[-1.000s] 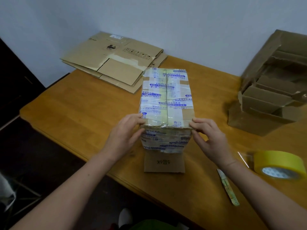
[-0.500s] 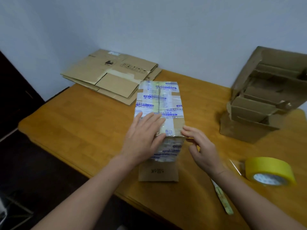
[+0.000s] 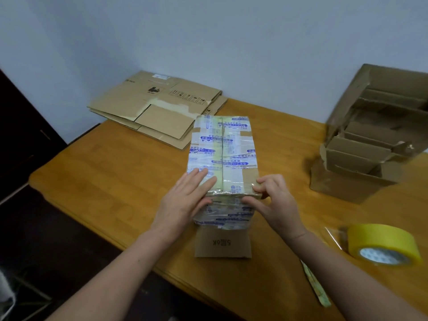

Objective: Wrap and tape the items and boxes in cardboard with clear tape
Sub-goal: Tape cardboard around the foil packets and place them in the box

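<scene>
At the tabletop's near middle stands the taped box, a flap lying flat at its near foot. Pressed unevenly, the tall box could tip away or slide on that flap. Left hand lies flat and straight on the top's near left corner, its grip holding nothing; right hand curls, its grip pinching the near right top edge.

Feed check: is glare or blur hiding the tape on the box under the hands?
Head view, centre: the taped box is fairly sharp, only mild sheen on its clear tape, print visible. Head view, right edge: the torn cardboard box is smeared, the yellow tape roll soft. Head view overall: even light, faint shadows, table edge bowed.
</scene>
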